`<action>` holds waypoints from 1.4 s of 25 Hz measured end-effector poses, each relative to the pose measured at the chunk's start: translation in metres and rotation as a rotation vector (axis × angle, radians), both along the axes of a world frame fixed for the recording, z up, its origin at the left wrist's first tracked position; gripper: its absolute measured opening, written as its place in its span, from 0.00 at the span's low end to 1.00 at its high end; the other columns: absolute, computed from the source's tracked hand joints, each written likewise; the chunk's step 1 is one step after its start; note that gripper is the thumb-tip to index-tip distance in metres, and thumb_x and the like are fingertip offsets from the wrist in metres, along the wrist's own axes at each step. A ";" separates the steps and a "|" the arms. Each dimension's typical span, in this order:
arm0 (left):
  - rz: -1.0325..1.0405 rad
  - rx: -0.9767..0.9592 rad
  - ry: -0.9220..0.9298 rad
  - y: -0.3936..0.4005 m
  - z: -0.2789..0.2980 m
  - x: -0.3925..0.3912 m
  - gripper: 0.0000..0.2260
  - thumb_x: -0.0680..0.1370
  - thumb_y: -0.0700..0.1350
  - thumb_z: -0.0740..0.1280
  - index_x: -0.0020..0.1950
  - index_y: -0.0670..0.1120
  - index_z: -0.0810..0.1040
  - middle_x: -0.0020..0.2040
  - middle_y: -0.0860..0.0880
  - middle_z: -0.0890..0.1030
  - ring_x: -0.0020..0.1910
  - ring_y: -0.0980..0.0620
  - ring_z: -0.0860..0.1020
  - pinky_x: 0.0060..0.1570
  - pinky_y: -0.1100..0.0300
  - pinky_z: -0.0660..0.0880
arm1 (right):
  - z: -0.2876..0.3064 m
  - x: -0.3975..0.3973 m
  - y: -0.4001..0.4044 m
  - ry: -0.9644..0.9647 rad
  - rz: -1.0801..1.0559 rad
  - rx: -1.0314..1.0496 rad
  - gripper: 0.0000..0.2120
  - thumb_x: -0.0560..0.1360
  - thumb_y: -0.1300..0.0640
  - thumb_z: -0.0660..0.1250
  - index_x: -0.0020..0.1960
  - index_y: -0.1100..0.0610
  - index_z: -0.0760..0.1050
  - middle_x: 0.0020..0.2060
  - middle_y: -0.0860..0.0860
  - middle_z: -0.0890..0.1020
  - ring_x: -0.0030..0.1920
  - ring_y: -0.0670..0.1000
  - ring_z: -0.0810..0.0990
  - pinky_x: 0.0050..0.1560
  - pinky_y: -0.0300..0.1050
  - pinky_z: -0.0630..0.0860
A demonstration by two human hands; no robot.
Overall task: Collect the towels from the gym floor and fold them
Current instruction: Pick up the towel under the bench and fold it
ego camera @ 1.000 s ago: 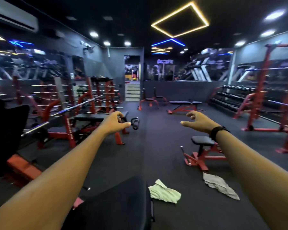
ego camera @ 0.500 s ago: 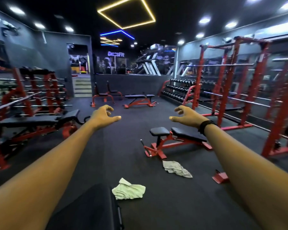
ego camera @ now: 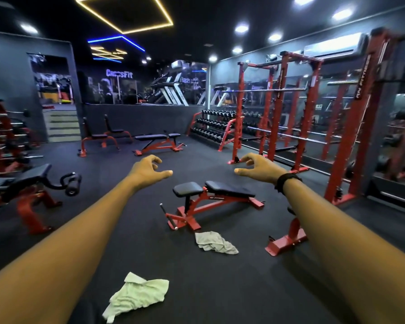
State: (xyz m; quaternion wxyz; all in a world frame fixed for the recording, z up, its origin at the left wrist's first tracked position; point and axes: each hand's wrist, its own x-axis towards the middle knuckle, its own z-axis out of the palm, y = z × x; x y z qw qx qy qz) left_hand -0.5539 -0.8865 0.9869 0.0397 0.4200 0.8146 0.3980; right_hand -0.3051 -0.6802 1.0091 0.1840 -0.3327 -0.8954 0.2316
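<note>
Both bare arms stretch forward into the middle of the frame, above a dark rubber gym floor (ego camera: 220,288). The left hand (ego camera: 145,170) is held in the air with its fingers (ego camera: 156,160) loosely curled and its thumb pointing toward the other hand; it holds nothing. The right hand (ego camera: 258,166), with a black band (ego camera: 287,181) round its wrist, mirrors it: fingers curled and spread a little, thumb pointing inward, touching nothing.

Two crumpled cloths lie on the floor below the hands. A pale green towel (ego camera: 136,294) sits at the lower centre of the frame, near the bottom edge. A grey-green towel (ego camera: 214,243) lies further off, just right of centre, close to the foot of a red-framed bench with black pads (ego camera: 211,197). The two towels are well apart from each other and from both hands.

Red squat racks (ego camera: 278,108) stand along the right side, and a rack of black dumbbells (ego camera: 211,129) is behind them at centre right.
</note>
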 end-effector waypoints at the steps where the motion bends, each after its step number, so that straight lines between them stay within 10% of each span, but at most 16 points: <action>1: -0.008 0.000 -0.002 0.026 0.000 0.000 0.25 0.71 0.55 0.73 0.63 0.45 0.73 0.61 0.44 0.77 0.58 0.46 0.76 0.52 0.57 0.71 | 0.001 0.000 0.024 0.004 -0.006 0.003 0.30 0.74 0.45 0.68 0.70 0.58 0.65 0.68 0.57 0.71 0.67 0.56 0.71 0.65 0.49 0.69; 15: -0.036 -0.040 -0.022 0.332 0.003 -0.060 0.26 0.71 0.56 0.73 0.65 0.46 0.73 0.64 0.44 0.75 0.61 0.46 0.75 0.57 0.52 0.72 | 0.014 -0.047 0.333 0.050 -0.033 -0.036 0.25 0.75 0.48 0.68 0.66 0.58 0.68 0.65 0.57 0.72 0.63 0.53 0.72 0.62 0.47 0.71; 35: -0.159 -0.095 -0.115 0.798 -0.045 -0.338 0.29 0.72 0.55 0.73 0.69 0.46 0.71 0.67 0.43 0.73 0.64 0.45 0.74 0.60 0.51 0.71 | -0.038 -0.326 0.763 0.047 -0.135 -0.091 0.27 0.74 0.47 0.69 0.69 0.56 0.67 0.67 0.56 0.71 0.66 0.55 0.72 0.63 0.55 0.73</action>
